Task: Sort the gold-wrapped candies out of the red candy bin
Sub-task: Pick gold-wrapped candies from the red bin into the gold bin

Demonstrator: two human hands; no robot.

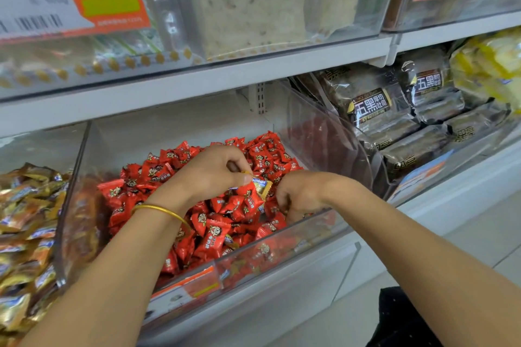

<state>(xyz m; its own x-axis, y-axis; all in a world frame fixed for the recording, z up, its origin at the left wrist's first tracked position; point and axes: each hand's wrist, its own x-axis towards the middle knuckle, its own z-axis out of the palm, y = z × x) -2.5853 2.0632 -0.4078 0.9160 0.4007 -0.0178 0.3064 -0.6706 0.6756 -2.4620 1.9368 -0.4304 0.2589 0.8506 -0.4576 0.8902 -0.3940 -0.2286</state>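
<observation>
One tilted gold candy [263, 187] atop heaped red candies [214, 234] in clear bin [282, 245], 3 o'clock of heap's middle.

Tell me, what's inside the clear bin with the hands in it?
Mostly red candies, plus a gold candy pinched by the left hand. Whatever lies deeper is covered by them.

Left forearm enters from 7 o'clock, bare, bangle [160, 210] at the wrist. Left hand [214, 175] knuckles up, thumb and curled fingers pinching a gold-wrapped candy [263, 187]. Right forearm enters from 4 o'clock. Right hand [296, 194] sits just at 4 o'clock of the left, fingers curled downward, tips hidden; grip unclear.
</observation>
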